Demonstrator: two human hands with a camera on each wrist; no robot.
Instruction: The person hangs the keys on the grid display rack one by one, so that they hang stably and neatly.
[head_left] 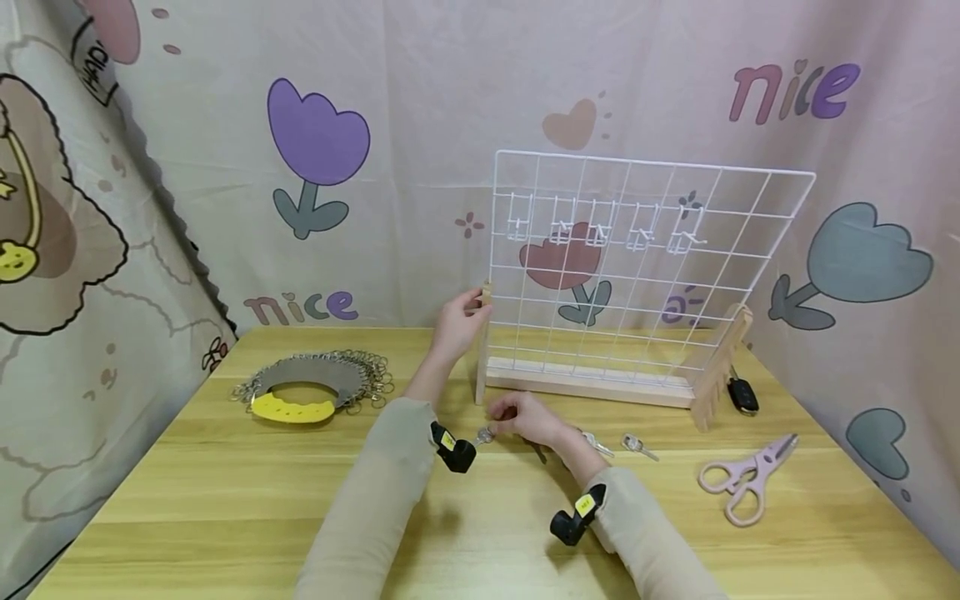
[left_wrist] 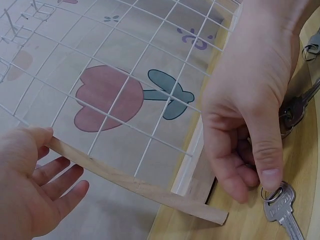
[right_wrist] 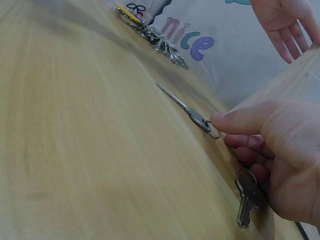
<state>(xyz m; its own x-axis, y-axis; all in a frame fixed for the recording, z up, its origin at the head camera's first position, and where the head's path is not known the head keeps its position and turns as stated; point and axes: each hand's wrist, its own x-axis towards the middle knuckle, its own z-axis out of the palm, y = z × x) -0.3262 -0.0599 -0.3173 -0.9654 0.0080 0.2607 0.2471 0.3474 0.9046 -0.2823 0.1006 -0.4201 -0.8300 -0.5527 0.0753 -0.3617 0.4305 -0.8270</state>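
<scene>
On the bench [head_left: 225,517] stands a wire rack [head_left: 588,385] with a wooden frame. The left hand [head_left: 455,329] holds the top of the rack's left post between thumb and finger, its other fingers loosely spread. In front of the rack's left end, the right hand [head_left: 532,417] pinches the small ring of a silver key [right_wrist: 197,120]; whether the key's blade touches the bench cannot be told. Two more silver keys [head_left: 637,446] lie in front of the rack, nearer its middle. Five white hooks [head_left: 598,235] hang in a row on the rack's upper part. Well to the left of the rack lies a yellow-handled tool [head_left: 292,409] with metal rings [head_left: 375,375] about it. Pink scissors [head_left: 753,479] lie before the rack's right end, and a black car key [head_left: 742,395] just beyond that end.
</scene>
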